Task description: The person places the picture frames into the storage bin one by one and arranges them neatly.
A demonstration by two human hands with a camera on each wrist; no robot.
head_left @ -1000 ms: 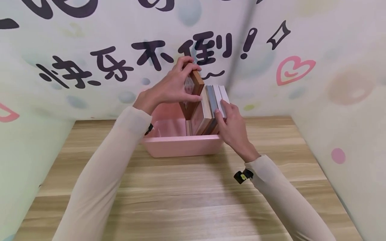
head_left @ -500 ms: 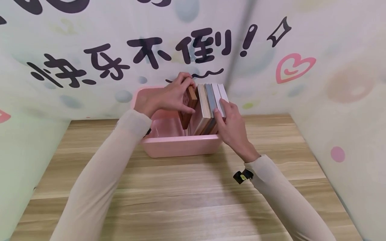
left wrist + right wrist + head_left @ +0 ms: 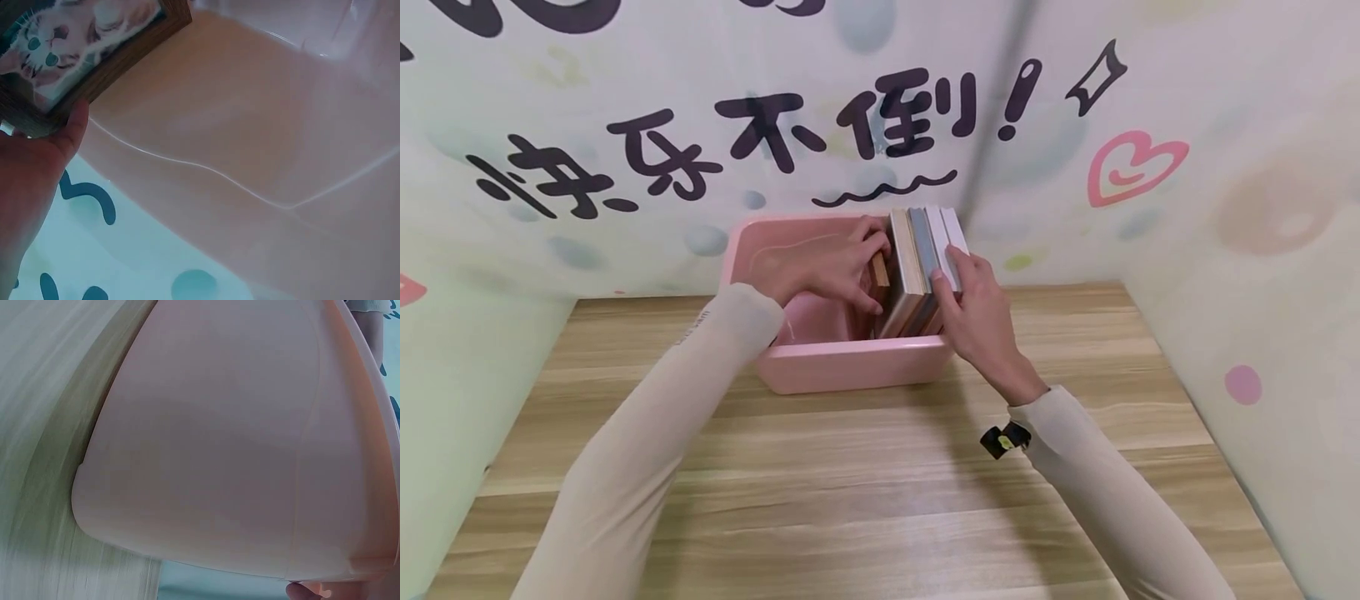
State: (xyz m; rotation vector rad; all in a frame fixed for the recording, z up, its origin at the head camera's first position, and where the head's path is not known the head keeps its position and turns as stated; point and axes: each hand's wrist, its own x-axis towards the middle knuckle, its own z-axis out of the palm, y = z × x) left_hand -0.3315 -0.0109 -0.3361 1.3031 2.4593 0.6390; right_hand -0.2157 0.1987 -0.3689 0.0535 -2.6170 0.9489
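Note:
In the head view my left hand (image 3: 838,268) reaches down into a pink plastic bin (image 3: 859,368), gripping a brown wooden picture frame (image 3: 880,273) by its top. The left wrist view shows that picture frame (image 3: 103,78) with a cat picture behind its front, my thumb at its edge. Just right of it several thin picture frames (image 3: 913,258) with cream, blue-grey and white edges stand leaning in the bin. My right hand (image 3: 985,317) holds the white ones (image 3: 951,229) at the right end, thumb on the near edge. Their lower parts are hidden by the bin wall.
The bin stands on a wood-grain table (image 3: 850,492) against a printed wall (image 3: 662,242). Bare bin floor (image 3: 812,321) shows at its left. Another wall (image 3: 1225,275) bounds the table on the right. The bin's outer side (image 3: 206,444) fills most of the right wrist view.
My left hand has lowered the brown picture frame from above the bin down into it, beside the other frames. My right hand has kept its place on the white ones.

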